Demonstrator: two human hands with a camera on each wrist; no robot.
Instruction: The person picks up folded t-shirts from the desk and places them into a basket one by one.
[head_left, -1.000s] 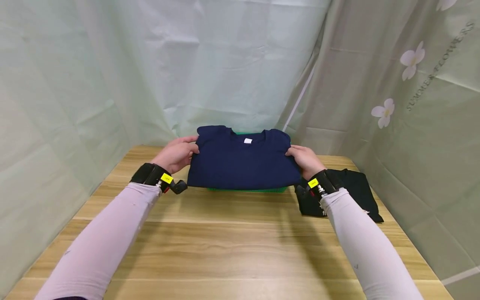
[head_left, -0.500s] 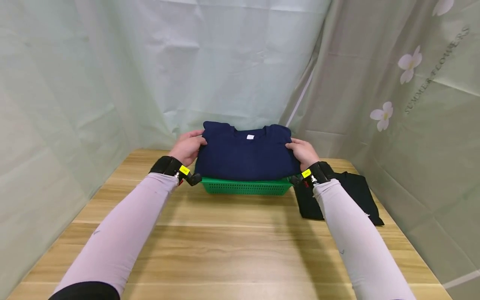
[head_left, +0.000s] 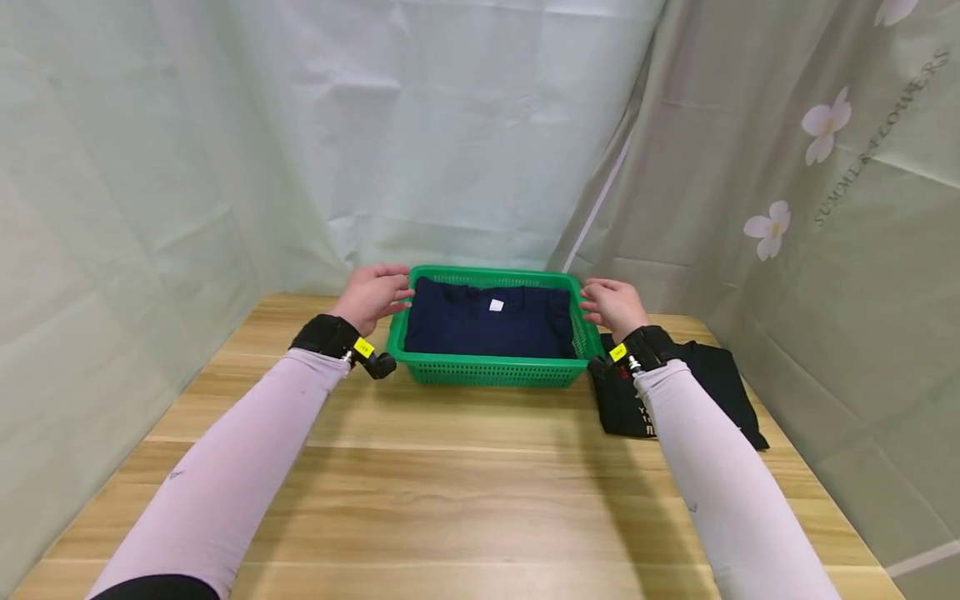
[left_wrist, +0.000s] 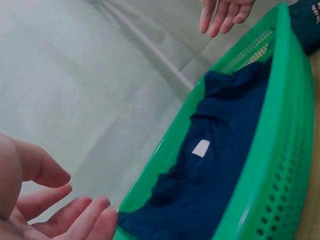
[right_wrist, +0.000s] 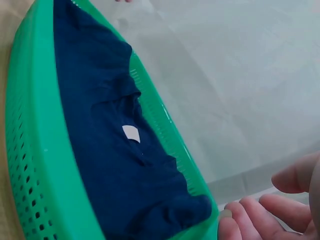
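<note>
Shirt (head_left: 487, 332) of folded navy cloth lies inside a rectangular green plastic basket (head_left: 491, 373); the left hand (head_left: 371, 297) and right hand (head_left: 617, 307) flank it, fingers (left_wrist: 44, 168) loosely released.

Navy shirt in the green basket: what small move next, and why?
Perhaps bring the right hand, empty like the left hand, toward the folded black garment: it lies on the table outside the basket, while the navy shirt is already inside.

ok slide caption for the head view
Navy shirt in green basket, empty left fingers and right fingers near its ends, black garment at right.
</note>
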